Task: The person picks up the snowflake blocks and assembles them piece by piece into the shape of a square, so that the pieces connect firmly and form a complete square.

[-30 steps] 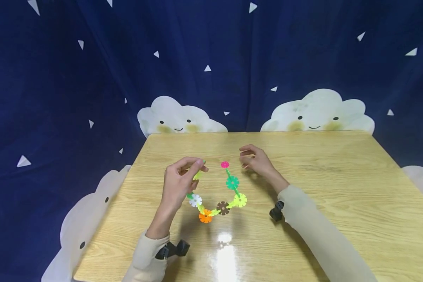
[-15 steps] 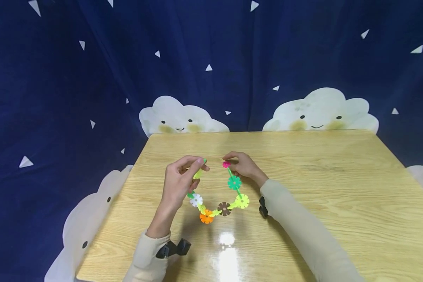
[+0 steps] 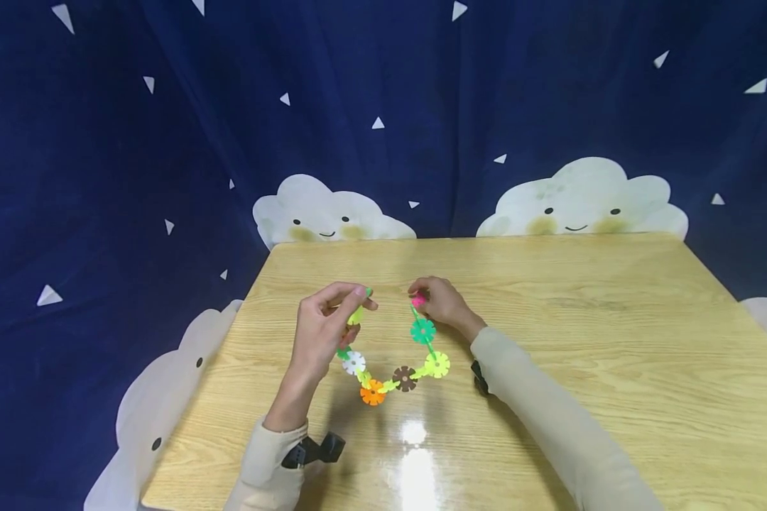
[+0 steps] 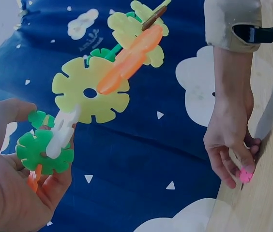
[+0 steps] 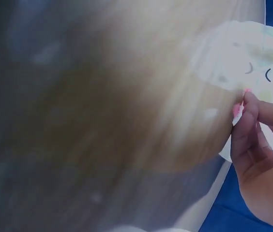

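A chain of interlocked plastic snowflake discs hangs in a U above the table. It includes a white disc (image 3: 354,363), an orange disc (image 3: 373,392), a brown disc (image 3: 405,378), a lime disc (image 3: 437,365) and a teal disc (image 3: 423,331). My left hand (image 3: 322,323) pinches its left end between thumb and fingers; a green disc (image 4: 43,152) shows there in the left wrist view. At the other end, my right hand (image 3: 444,301) pinches a pink disc (image 3: 418,300) beside the tip of a green disc (image 3: 415,313). Whether these two are joined, I cannot tell.
The wooden table (image 3: 581,319) extends under both hands, with a bright glare spot near its front. A dark blue curtain (image 3: 332,85) with white clouds and triangles stands behind and to the left. Black wrist cameras (image 3: 313,451) sit on both cuffs.
My right hand has come in from the right and taken hold of the pink disc, then shifted it slightly right. The left hand and the rest of the chain stay nearly still.
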Demonstrator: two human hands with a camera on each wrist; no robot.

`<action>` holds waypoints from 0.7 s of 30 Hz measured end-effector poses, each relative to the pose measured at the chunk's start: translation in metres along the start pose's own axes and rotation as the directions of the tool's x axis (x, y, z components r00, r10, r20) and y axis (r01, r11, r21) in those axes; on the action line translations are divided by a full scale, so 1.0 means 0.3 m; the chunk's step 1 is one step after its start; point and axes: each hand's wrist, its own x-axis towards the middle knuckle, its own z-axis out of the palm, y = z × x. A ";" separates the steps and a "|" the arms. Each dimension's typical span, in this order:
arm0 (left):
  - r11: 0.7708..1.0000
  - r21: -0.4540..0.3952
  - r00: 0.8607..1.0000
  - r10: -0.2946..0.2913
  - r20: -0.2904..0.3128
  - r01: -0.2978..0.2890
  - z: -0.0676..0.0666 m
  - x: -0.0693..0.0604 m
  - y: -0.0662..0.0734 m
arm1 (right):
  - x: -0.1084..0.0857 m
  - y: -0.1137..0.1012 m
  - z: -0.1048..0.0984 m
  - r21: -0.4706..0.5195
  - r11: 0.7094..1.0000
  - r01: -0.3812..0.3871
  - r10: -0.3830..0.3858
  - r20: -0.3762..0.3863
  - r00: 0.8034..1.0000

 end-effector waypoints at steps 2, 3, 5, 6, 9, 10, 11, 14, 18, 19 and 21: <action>1.000 0.003 1.000 0.005 0.009 -0.005 0.003 0.000 0.000 | -0.015 0.010 -0.014 0.008 1.000 0.001 -0.001 0.002 1.000; 1.000 0.004 1.000 0.006 0.016 -0.006 0.005 0.000 0.001 | -0.024 0.017 -0.022 0.017 1.000 0.001 -0.001 0.004 1.000; 1.000 0.007 0.999 0.008 0.034 -0.008 0.010 0.000 0.000 | -0.047 0.028 -0.040 0.054 0.998 -0.018 0.018 0.006 1.000; 1.000 0.007 0.999 0.005 0.043 -0.005 0.014 0.000 0.001 | -0.061 0.032 -0.052 0.082 0.996 -0.024 0.024 0.004 1.000; 1.000 -0.001 0.998 -0.004 0.062 0.004 0.027 0.001 0.001 | -0.100 0.043 -0.084 0.186 0.981 -0.051 0.053 -0.009 0.999; 1.000 -0.007 0.998 -0.008 0.064 0.009 0.031 0.001 0.001 | -0.113 0.044 -0.093 0.224 0.973 -0.055 0.060 -0.016 0.998; 1.000 -0.014 0.998 -0.012 0.066 0.013 0.036 0.001 0.002 | -0.126 0.044 -0.101 0.262 0.963 -0.056 0.064 -0.021 0.998; 0.999 -0.036 0.997 -0.019 0.069 0.022 0.044 -0.001 0.001 | -0.163 0.039 -0.112 0.370 0.927 -0.056 0.071 -0.029 0.997; 0.998 -0.056 0.996 -0.010 0.085 0.015 0.056 0.000 -0.001 | -0.215 0.013 -0.125 0.494 0.868 -0.053 0.083 -0.039 0.996; 0.998 -0.060 0.996 -0.007 0.091 0.013 0.060 0.001 -0.002 | -0.229 0.003 -0.131 0.529 0.847 -0.051 0.088 -0.045 0.995; 0.998 -0.065 0.995 -0.006 0.103 0.013 0.069 0.003 -0.002 | -0.257 -0.024 -0.151 0.592 0.805 -0.036 0.097 -0.071 0.993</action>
